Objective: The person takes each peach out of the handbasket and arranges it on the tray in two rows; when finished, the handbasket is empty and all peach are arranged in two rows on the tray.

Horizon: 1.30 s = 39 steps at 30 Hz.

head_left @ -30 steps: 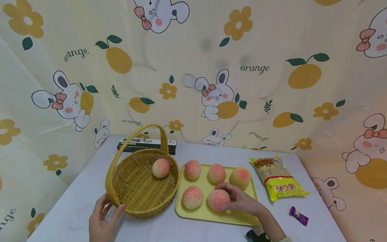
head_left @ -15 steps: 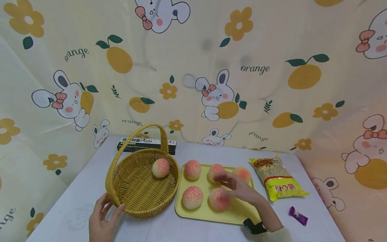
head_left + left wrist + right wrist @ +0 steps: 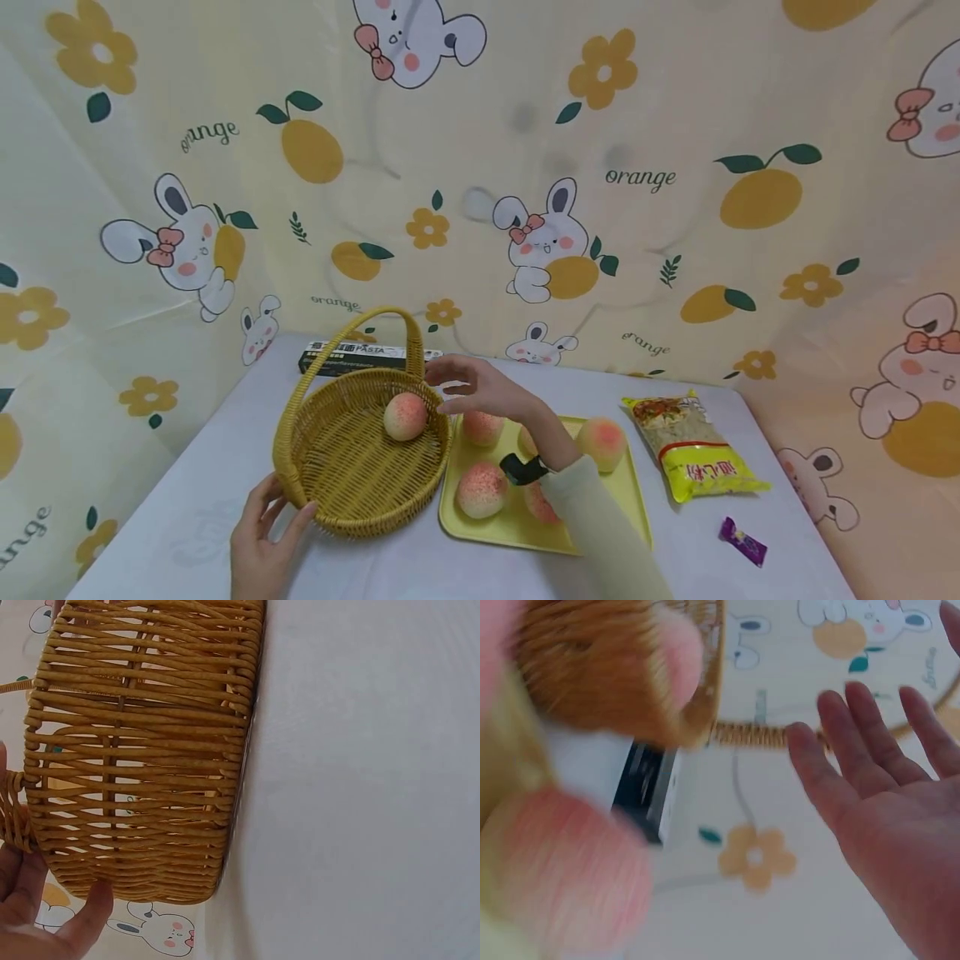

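The fingers and thumb of my left hand [image 3: 262,533] grip the left side of a yellow wicker basket [image 3: 348,483], by the foot of its handle. In the left wrist view, the thumb [image 3: 91,911] lies against the woven wall. A single pink-and-white peach [image 3: 405,417] sits inside the basket, on the right. Above the basket's right rim, my right hand [image 3: 487,387] holds nothing; its fingers are extended in the right wrist view. Beneath that arm, a yellow tray [image 3: 636,517] carries several peaches [image 3: 482,490], some partly hidden by the wrist and sleeve.
Behind the basket lies a dark pasta box [image 3: 318,362]. To the right of the tray are a yellow food packet [image 3: 693,458] and a small purple wrapped sweet [image 3: 742,540]. A printed curtain with rabbits and oranges hangs behind the white table [image 3: 172,500].
My right hand lets go of the peach at the tray's front, then moves left and away to the basket's right rim. The left hand keeps its grip. The head view shifts slightly.
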Available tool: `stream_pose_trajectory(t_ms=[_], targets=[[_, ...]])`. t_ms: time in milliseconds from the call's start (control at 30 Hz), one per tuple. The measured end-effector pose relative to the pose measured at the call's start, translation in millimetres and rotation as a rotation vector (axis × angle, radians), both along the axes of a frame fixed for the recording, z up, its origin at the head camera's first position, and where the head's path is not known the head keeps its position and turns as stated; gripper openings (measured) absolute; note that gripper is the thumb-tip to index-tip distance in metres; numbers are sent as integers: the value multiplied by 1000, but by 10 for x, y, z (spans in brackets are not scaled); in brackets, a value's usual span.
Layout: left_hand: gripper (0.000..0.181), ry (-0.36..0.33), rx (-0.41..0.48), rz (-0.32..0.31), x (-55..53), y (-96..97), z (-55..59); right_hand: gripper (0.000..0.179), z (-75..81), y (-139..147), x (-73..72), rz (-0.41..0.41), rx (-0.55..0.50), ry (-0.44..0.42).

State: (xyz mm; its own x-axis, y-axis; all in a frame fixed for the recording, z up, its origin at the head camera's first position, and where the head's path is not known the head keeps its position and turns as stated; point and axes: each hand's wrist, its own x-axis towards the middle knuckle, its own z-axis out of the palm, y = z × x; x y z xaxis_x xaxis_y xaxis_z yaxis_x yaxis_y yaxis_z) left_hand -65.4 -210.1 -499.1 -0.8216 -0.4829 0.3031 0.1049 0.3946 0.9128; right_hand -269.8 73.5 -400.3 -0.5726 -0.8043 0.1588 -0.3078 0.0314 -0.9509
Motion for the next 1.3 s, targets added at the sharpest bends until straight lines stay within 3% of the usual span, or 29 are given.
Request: stream_pose_trajectory(t_ms=[167, 400, 667, 1067, 1300], targets=[[57, 18, 1, -7, 1, -13, 3, 58, -11, -448, -148, 80, 57, 17], [57, 16, 10, -17, -4, 5, -29, 58, -195, -775, -352, 94, 73, -28], [57, 30, 21, -12, -11, 15, -41, 63, -345, -856, -415, 89, 185, -71], [57, 7, 14, -7, 0, -15, -15, 67, -417, -899, -439, 177, 333, 16], [58, -13, 7, 2, 5, -4, -14, 64, -441, -909, -429, 215, 357, 9]])
